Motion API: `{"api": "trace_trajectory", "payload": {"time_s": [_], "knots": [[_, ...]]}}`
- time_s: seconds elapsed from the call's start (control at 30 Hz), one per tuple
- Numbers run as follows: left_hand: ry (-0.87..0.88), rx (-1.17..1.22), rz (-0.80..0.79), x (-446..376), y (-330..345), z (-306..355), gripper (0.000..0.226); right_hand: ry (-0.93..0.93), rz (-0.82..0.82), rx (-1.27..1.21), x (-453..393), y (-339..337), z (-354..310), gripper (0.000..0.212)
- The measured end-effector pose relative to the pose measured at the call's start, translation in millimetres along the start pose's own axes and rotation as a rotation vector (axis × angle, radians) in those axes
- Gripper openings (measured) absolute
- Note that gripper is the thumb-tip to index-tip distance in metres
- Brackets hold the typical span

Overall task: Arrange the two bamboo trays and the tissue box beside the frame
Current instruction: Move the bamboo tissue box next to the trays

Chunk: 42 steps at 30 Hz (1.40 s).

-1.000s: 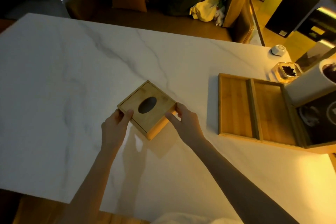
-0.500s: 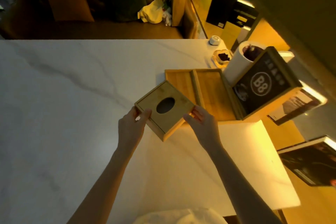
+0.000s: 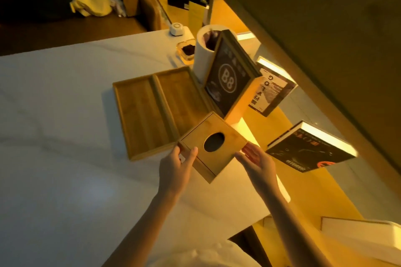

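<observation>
A square bamboo tissue box (image 3: 225,147) with an oval hole in its top is held tilted just above the table. My left hand (image 3: 176,166) grips its near-left corner and my right hand (image 3: 256,159) holds its right side. Two bamboo trays lie side by side on the white marble table: the left tray (image 3: 141,115) and the right tray (image 3: 180,95). The box overlaps the near edge of the right tray. A wooden frame (image 3: 230,78) with a black "B8" sign stands upright just right of the trays.
Behind the frame are a white cylinder (image 3: 202,58), a small glass dish (image 3: 186,50) and a white puck-shaped object (image 3: 176,28). Dark books (image 3: 308,147) lie on a lit yellow ledge past the table's right edge. A sofa with cushions is beyond the far edge.
Both hands have carried the tissue box to the right, from the open table to the near end of the trays, close to the frame. The camera has swung right.
</observation>
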State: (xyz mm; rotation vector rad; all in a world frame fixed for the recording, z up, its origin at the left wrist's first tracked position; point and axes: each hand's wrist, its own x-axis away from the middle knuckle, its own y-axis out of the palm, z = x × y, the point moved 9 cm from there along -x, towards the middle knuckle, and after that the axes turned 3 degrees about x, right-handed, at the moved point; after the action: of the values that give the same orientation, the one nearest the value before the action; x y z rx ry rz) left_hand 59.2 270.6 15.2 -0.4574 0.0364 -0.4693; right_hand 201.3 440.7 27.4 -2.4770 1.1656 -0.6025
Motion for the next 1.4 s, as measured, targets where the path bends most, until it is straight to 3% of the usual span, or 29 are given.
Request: {"api": "trace_trajectory", "payload": {"time_s": [0.23,0.73,0.83,0.93,1.03,1.13,1.4], "knots": [[-0.008,-0.007,-0.116,12,55,6,0.027,0.023,-0.011,0.002,-7,-35,31,0.043],[-0.032,-0.027,-0.178,19,70,-10,0.033,0.061,-0.075,-0.018,-6,-27,58,0.049],[-0.07,-0.007,-0.206,24,74,-11,0.051,0.085,-0.101,0.001,-8,-27,63,0.055],[-0.012,-0.159,-0.182,34,75,-1,0.079,0.081,-0.099,-0.009,-11,-28,62,0.063],[0.072,-0.358,-0.211,39,79,7,0.079,0.082,-0.112,-0.086,-12,-22,60,0.062],[0.078,-0.437,-0.256,35,80,4,0.079,0.085,-0.07,-0.166,-9,-19,63,0.056],[0.159,-0.248,-0.397,21,77,-2,0.08,0.127,0.095,-0.22,8,-10,74,0.06]]}}
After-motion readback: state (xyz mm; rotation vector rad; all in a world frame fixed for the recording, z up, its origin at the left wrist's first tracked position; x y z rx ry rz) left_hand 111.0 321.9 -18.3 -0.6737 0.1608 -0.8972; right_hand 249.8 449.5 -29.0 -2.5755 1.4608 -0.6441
